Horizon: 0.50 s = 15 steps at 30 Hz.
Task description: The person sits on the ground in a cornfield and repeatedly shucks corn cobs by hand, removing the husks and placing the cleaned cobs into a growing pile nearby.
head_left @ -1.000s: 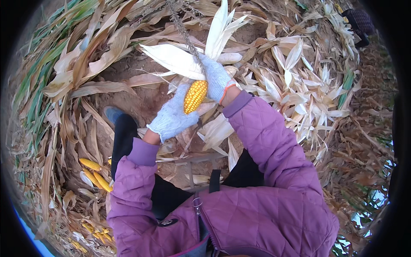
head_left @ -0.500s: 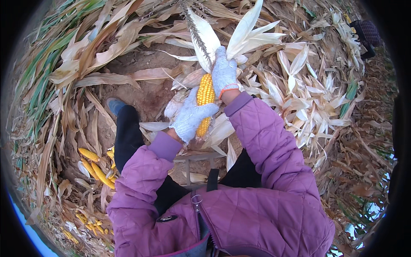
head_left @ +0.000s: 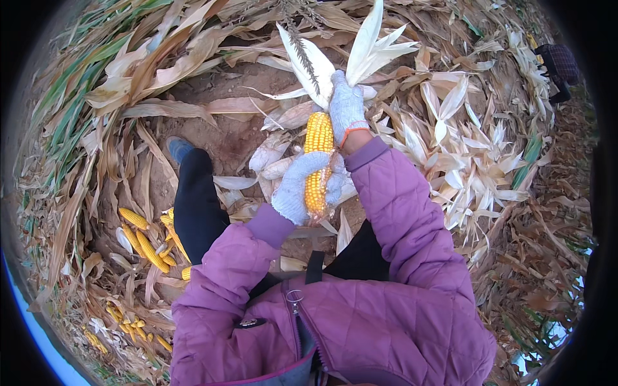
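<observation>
A yellow ear of corn (head_left: pixel 319 133) points toward me between my hands, its kernels bare. My left hand (head_left: pixel 296 186), in a whitish knit glove, is wrapped round its near half, with fingertips showing on the far side of the ear. Higher up, my right hand (head_left: pixel 347 108), gloved alike and with an orange band at the wrist, is closed around the stem end and the peeled-back husk. Pale husk leaves (head_left: pixel 369 50) fan out beyond that hand. What its fingers press on is partly hidden. Several ears in husks (head_left: pixel 267 153) lie just beyond my left hand.
Bare yellow ears (head_left: pixel 150 251) lie on the ground at the left, with another small pile (head_left: pixel 132 327) nearer me. Stripped husks (head_left: pixel 454 151) heap up at the right. Dry stalks and leaves (head_left: pixel 161 71) cover the far left. A dark checked object (head_left: pixel 559 63) stands far right.
My left hand has turned and now wraps round the near half of the ear, fingers curling behind it. The ear and my right hand have shifted slightly right.
</observation>
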Motion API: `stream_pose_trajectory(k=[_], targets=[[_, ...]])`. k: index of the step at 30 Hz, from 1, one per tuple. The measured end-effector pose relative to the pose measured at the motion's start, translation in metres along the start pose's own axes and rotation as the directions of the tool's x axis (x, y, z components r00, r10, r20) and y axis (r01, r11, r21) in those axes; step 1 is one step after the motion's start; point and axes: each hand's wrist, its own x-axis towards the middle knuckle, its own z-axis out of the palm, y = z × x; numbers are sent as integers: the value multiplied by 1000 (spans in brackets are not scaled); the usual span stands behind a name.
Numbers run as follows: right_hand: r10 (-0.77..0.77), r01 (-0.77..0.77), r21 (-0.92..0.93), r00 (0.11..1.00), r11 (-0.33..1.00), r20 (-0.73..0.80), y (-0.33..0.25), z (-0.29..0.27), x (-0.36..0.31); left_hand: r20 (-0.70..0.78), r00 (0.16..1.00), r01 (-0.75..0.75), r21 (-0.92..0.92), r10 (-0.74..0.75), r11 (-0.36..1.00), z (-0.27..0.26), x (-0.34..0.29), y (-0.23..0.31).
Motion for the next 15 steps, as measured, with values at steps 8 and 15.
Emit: stream_pose_trajectory(k=[8, 15], targets=[[-286, 322, 808, 937, 493, -199, -118, -139, 67, -38, 962, -274, -204, 272, 940, -3, -34, 22], [-215, 108, 824, 976, 556, 18, -109, -233, 119, -96, 703, -690, -333, 705, 643, -77, -152, 125]])
